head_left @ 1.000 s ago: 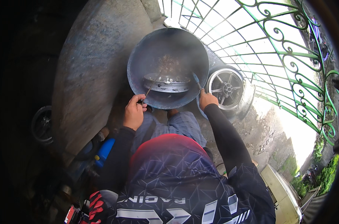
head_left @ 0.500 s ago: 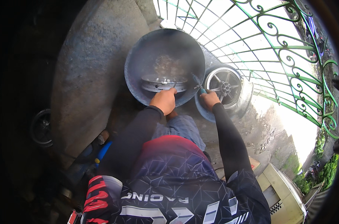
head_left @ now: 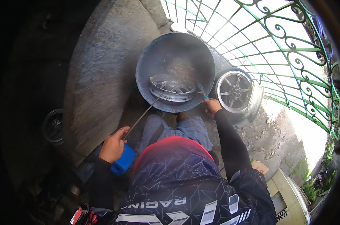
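Note:
My left hand (head_left: 113, 147) is closed round the near end of a thin metal rod (head_left: 141, 115), to the left of my knees. The rod's far end meets the near left side of a silver wheel rim (head_left: 173, 96). This rim lies tilted inside a large round drum (head_left: 139, 73), above its bottom. At the drum's right edge, my right hand (head_left: 213, 107) grips a tool with a blue-green handle (head_left: 204, 96). The tool's head points into the drum, and haze blurs its kind.
A second silver wheel rim (head_left: 235, 91) lies right of the drum. Beyond it rises a green metal grille (head_left: 286, 48). Left stands a concrete wall (head_left: 102, 67), with a dark wheel (head_left: 53, 126) past it. A blue container (head_left: 124, 160) sits below my left hand.
My left hand has drawn back from the drum toward the lower left, so the rod's length now shows. The rim in the drum sits at a different tilt. My right hand stays near the drum's right edge.

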Tool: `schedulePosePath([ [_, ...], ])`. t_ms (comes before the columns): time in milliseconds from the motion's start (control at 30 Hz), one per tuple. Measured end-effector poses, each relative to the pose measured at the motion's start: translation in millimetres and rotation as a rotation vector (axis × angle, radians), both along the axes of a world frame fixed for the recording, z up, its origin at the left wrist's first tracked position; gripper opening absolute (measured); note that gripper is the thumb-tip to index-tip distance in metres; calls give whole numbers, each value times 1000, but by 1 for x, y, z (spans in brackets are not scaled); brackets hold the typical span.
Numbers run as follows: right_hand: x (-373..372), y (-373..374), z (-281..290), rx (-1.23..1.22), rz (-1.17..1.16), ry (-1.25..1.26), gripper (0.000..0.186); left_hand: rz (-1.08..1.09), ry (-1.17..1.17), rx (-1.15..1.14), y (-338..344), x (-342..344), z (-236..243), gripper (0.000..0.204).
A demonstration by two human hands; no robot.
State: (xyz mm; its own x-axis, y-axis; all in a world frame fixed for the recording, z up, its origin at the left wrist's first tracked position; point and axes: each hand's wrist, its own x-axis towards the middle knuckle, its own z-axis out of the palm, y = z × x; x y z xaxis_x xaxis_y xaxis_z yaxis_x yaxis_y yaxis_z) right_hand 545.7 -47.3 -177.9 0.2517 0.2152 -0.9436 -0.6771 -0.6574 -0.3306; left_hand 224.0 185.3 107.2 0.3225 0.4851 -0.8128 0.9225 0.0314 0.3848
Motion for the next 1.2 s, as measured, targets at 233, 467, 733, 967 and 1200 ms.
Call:
schedulePosePath([
  [233,-51,22,30,106,408,-81,59,-37,-86,-13,-8,-26,-25,51],
  [467,-98,7,94,238,850,-508,67,-9,-62,-23,2,-22,-28,52],
  [733,-79,11,82,39,937,-633,70,81,-215,-12,-11,-12,-60,50],
  [967,-36,16,25,-272,1147,-637,68,73,-298,61,-24,-16,-63,45],
  [1200,-45,23,-14,-74,738,-424,68,32,-320,107,-29,-22,-54,44],
])
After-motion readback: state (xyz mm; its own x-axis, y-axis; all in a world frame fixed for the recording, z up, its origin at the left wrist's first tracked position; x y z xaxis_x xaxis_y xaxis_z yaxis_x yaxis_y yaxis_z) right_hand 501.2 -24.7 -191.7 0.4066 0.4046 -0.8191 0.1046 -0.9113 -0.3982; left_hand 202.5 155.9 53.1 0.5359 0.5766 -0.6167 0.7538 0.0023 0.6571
